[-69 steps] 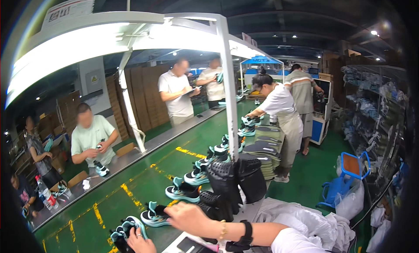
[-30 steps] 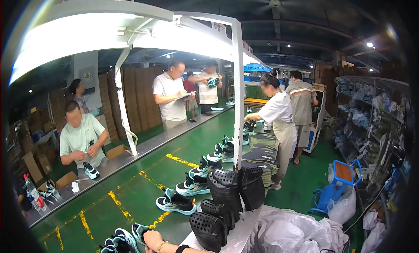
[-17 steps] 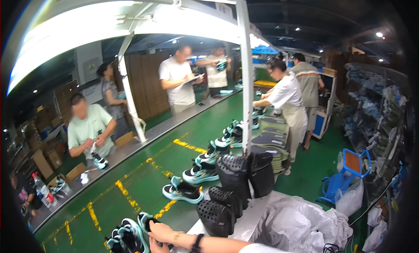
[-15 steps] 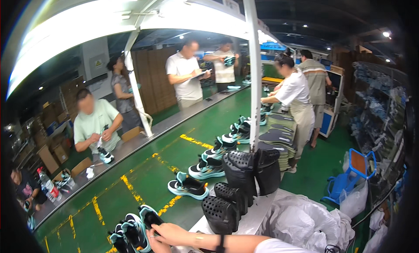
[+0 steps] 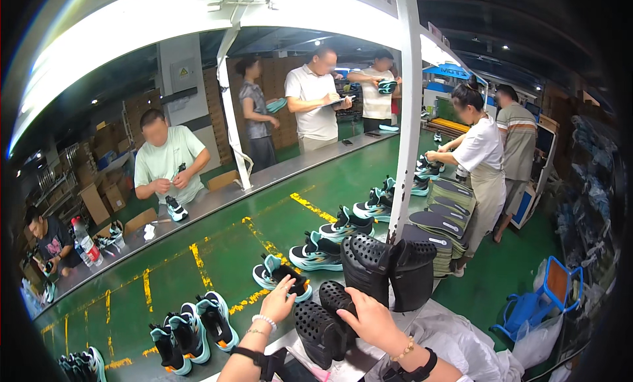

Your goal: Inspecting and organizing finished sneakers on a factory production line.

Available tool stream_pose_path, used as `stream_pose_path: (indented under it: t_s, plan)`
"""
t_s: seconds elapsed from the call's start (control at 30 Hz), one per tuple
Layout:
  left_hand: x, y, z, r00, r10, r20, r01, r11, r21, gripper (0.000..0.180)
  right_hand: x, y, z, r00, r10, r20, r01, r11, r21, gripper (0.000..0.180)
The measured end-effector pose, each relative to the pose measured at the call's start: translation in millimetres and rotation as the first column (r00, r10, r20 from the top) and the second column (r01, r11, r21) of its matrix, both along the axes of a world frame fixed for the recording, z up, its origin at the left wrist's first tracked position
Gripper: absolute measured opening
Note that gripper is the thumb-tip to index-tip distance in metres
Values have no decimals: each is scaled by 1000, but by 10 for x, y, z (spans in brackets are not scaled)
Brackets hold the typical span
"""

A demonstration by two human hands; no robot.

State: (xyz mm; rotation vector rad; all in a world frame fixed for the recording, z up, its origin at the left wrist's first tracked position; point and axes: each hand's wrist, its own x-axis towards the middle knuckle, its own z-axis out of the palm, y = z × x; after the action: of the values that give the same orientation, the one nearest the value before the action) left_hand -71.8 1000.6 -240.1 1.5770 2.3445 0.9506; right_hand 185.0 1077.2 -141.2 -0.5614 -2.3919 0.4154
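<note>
My left hand (image 5: 277, 304) reaches over the near side of the green bench, fingers extended, at a black and light-blue sneaker (image 5: 269, 271); whether it touches the shoe I cannot tell. My right hand (image 5: 374, 324) has thumb and fingers spread against a black perforated clog-shaped piece (image 5: 337, 296). Beside it stands another such piece (image 5: 315, 329), and taller black perforated pieces (image 5: 366, 260) rise behind. To the left, several matching sneakers (image 5: 214, 319) stand close together. A row of more sneakers (image 5: 346, 224) runs away from me along the bench.
A white post (image 5: 407, 118) rises behind the tall black pieces. Stacked dark insoles (image 5: 435, 227) lie near a co-worker in an apron (image 5: 484, 177). White plastic bags (image 5: 455, 346) and a blue chair (image 5: 527, 309) are at right. Across the bench (image 5: 224, 250), a person in light green (image 5: 171, 158) handles a shoe.
My right hand has left the sneakers at lower left and moved right to the black perforated pieces. My left hand now shows plainly by a sneaker. The view has shifted left.
</note>
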Motion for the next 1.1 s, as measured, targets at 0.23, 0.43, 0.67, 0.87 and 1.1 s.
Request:
stream_pose_path:
  t_s: [0.23,0.43,0.67,0.87,1.1]
  plan:
    - [70,-22,-36,933,111,-343,-199,951,-235,35,57,-25,14,943,-93,321,171,960,-223,54]
    - [94,-999,31,866,187,-464,-347,893,-287,31,74,-167,462,956,-5,-292,-65,971,-229,52]
    - [224,-1597,-134,697,557,-451,-529,824,200,35,-1081,-1057,421,924,263,279,-225,961,-161,49]
    - [167,-1646,-273,724,569,-389,-536,820,201,34,-2248,-1212,-187,836,259,483,-274,961,-41,36]
    - [142,-1687,-357,724,579,-374,-563,810,164,29,-2837,-1354,-998,858,27,512,-69,996,62,13]
